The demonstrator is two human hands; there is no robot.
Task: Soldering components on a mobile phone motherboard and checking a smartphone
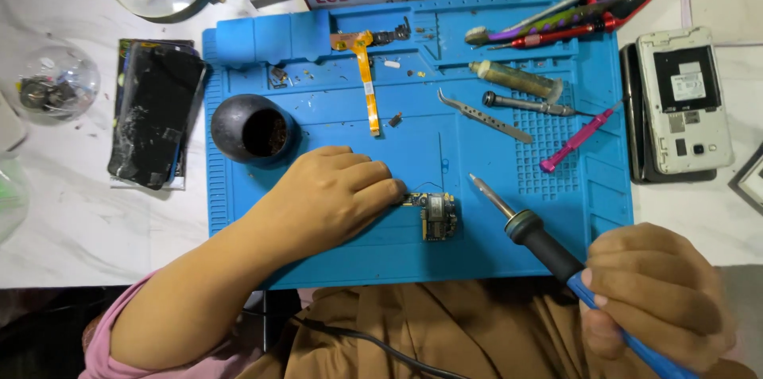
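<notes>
Your left hand (334,196) lies flat on the blue mat (334,121), and its fingers (381,188) press down on the left end of a small circuit board (433,214). The fingers are bent a little and hold the board still; they do not wrap around it. The board sits near you, about in the middle of the mat.

Your right hand (656,295) is closed tight around the blue handle of a soldering iron (536,236). The iron points up and to the left. Its metal tip is just to the right of the board and does not touch it.

Far from the board lies an orange flat cable (366,77). A round black pot (254,129) sits on the left side of the mat, just past your left hand. On the right part of the mat you can see silver tweezers (485,115), a pink tool (579,141) and a small screwdriver (528,104).

Off the mat, on the white table (79,220), a phone with a cracked black screen (155,113) lies to the left. A white phone with its back off (685,101) lies to the right.
</notes>
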